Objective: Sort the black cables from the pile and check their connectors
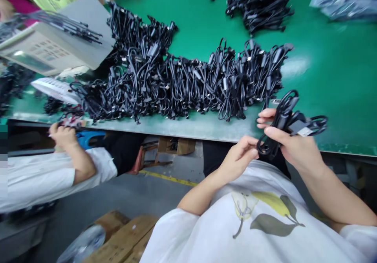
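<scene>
My right hand [290,143] grips a coiled black USB cable [287,121] just in front of the green table's edge; its silver plug [304,131] sticks out to the right. My left hand [240,157] is closed in a pinch on the lower loop of the same cable, close to my white shirt. A long row of bundled black cables [182,84] lies on the table directly beyond my hands.
The green table [338,82] carries another cable pile [259,1] at the back and clear bags [344,1] at far right. A co-worker's hand [63,135] works at left, near a grey machine [50,45] and white fan [54,90]. Cardboard boxes [123,235] sit on the floor.
</scene>
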Tool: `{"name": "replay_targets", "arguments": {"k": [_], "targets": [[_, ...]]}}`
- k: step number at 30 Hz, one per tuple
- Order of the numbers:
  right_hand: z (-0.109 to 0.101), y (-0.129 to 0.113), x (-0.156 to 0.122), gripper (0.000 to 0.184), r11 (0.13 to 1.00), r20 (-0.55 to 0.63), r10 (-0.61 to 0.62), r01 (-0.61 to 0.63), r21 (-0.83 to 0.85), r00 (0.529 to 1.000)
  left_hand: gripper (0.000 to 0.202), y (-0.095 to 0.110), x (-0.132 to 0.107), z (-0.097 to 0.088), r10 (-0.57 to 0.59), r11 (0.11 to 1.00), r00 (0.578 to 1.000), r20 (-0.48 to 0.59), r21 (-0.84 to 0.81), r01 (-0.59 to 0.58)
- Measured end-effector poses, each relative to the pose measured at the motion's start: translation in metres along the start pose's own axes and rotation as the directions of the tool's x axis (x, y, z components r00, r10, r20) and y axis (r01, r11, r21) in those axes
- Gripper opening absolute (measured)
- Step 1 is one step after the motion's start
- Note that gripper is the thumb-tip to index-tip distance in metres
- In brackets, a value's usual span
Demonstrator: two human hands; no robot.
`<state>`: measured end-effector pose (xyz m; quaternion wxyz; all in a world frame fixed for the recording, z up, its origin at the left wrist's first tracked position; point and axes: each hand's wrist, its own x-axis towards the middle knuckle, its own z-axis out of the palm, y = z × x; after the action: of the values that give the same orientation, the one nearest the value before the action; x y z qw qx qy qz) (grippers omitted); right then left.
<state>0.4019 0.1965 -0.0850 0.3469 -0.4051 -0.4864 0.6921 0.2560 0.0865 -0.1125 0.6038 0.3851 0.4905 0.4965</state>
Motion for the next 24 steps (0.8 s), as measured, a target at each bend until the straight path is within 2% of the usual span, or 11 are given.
{"name": "replay_targets", "arguments": {"k": [2, 4, 5, 7, 10, 12, 15, 19, 21, 24], "targets": [[-0.013, -0.004, 0.006, 0.045, 0.999, 0.113, 0.027, -0.030, 0.031, 0.993, 0.027, 0.003, 0.001, -0.003, 0.017, 0.981, 1.000, -0.021, 0.194, -0.012], [-0.035, -0.008, 0.013, 0.049, 0.999, 0.130, 0.035, -0.032, -0.028, 0.991, 0.027, 0.004, 0.004, -0.005, 0.047, 0.944, 0.999, -0.015, 0.328, -0.040], [-0.049, -0.011, 0.018, 0.051, 0.996, 0.101, 0.014, -0.005, -0.087, 0.995, 0.027, 0.004, 0.005, -0.006, 0.064, 0.929, 0.998, -0.010, 0.365, -0.056], [-0.079, -0.018, 0.030, 0.051, 0.975, -0.030, -0.059, 0.051, -0.216, 0.998, 0.029, 0.004, 0.009, -0.007, 0.075, 0.914, 0.997, -0.006, 0.400, -0.066], [-0.117, -0.029, 0.054, 0.039, 0.941, -0.266, -0.155, 0.060, -0.333, 0.951, 0.027, 0.004, 0.013, -0.005, 0.057, 0.915, 0.998, -0.027, 0.402, -0.042], [-0.130, -0.033, 0.073, 0.034, 0.933, -0.325, -0.177, 0.053, -0.356, 0.929, 0.025, 0.003, 0.015, -0.003, 0.056, 0.912, 0.998, -0.035, 0.408, -0.037], [-0.131, -0.035, 0.102, 0.035, 0.918, -0.280, -0.163, 0.042, -0.395, 0.946, 0.026, 0.000, 0.019, -0.006, 0.101, 0.895, 0.993, -0.063, 0.441, -0.064], [-0.116, -0.040, 0.129, 0.033, 0.874, -0.204, -0.158, 0.041, -0.485, 0.966, 0.028, -0.009, 0.029, -0.019, 0.190, 0.874, 0.970, -0.153, 0.476, -0.096], [-0.104, -0.041, 0.132, 0.031, 0.853, -0.157, -0.143, 0.041, -0.520, 0.977, 0.028, -0.014, 0.035, -0.026, 0.227, 0.871, 0.957, -0.183, 0.478, -0.115], [-0.078, -0.034, 0.120, 0.031, 0.820, -0.078, -0.139, 0.071, -0.568, 0.987, 0.028, -0.020, 0.043, -0.033, 0.271, 0.874, 0.947, -0.172, 0.457, -0.167]]}}
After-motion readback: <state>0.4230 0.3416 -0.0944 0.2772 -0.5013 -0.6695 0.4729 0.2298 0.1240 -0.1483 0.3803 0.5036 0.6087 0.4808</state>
